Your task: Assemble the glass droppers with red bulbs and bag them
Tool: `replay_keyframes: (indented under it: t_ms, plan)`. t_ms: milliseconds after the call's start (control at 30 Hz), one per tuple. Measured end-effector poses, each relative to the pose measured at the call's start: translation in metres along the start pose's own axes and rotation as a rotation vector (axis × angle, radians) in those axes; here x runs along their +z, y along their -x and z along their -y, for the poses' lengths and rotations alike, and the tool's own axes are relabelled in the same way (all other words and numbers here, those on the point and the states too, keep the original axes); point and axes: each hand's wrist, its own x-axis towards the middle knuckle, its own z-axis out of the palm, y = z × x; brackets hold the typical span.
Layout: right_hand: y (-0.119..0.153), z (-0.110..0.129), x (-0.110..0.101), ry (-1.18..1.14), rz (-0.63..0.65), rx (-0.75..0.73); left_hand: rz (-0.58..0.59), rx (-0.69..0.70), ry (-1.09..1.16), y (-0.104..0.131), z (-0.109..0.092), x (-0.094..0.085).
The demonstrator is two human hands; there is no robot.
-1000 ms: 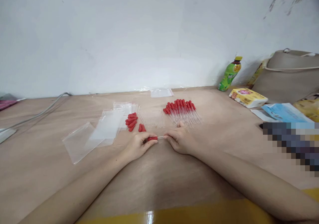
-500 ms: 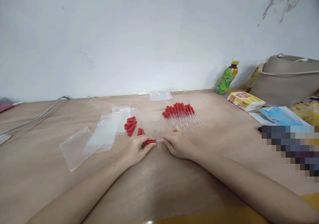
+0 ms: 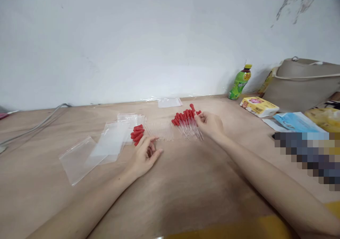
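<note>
My right hand is at the right end of a row of glass droppers with red bulbs. Its thumb and fingers pinch one dropper, whose red bulb sticks out above the row; the fingers cover part of it. With fingers apart and nothing between them, my left hand rests on the table. Loose red rubber bulbs lie just beyond its knuckles, some perhaps hidden by the hand. Bare glass tubes are laid side by side between the bulbs and the droppers.
Clear zip bags overlap on the left, and another bag lies by the wall. A grey cable runs at far left. On the right are a green bottle, a yellow tissue pack, a blue packet and a grey bag.
My right hand has moved right and away from me to the dropper row with a dropper. My left hand has let go of the red bulb, and its fingers have spread.
</note>
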Motion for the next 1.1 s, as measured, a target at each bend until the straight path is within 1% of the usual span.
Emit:
replay_keyframes:
  t_ms: [67, 167, 300, 433, 500, 600, 667, 733, 800, 900, 1000, 1100]
  plan:
    - [-0.016, -0.012, 0.002, 0.092, -0.051, 0.094, 0.001, 0.022, -0.032, 0.000, 0.000, 0.000]
    - [-0.025, -0.025, 0.011, 0.149, -0.051, 0.148, -0.061, 0.014, -0.098, -0.002, -0.002, -0.003]
    - [-0.025, -0.032, 0.023, 0.167, -0.029, 0.143, -0.115, -0.023, -0.287, -0.005, -0.004, -0.011]
    - [-0.021, -0.032, 0.021, 0.189, -0.046, 0.123, -0.099, 0.015, -0.486, -0.007, 0.000, -0.018]
    - [-0.015, -0.026, 0.019, 0.185, -0.074, 0.054, -0.074, 0.019, -0.527, -0.007, 0.003, -0.018]
    - [0.000, -0.007, 0.019, 0.151, -0.091, -0.135, -0.068, 0.004, -0.575, -0.007, 0.008, -0.017]
    - [0.010, 0.010, 0.023, 0.152, -0.008, -0.269, -0.079, -0.008, -0.614, -0.007, 0.010, -0.016]
    - [0.017, 0.027, 0.029, 0.182, 0.093, -0.340, -0.087, -0.017, -0.650, -0.007, 0.012, -0.017]
    - [0.017, 0.040, 0.038, 0.224, 0.146, -0.352, -0.080, -0.022, -0.670, -0.007, 0.014, -0.018]
    - [0.010, 0.054, 0.051, 0.287, 0.184, -0.302, -0.078, -0.042, -0.688, -0.006, 0.015, -0.021]
    - [0.002, 0.061, 0.059, 0.333, 0.251, -0.229, -0.092, -0.070, -0.719, -0.006, 0.015, -0.022]
    - [-0.001, 0.066, 0.061, 0.345, 0.296, -0.165, -0.108, -0.078, -0.767, -0.006, 0.015, -0.023]
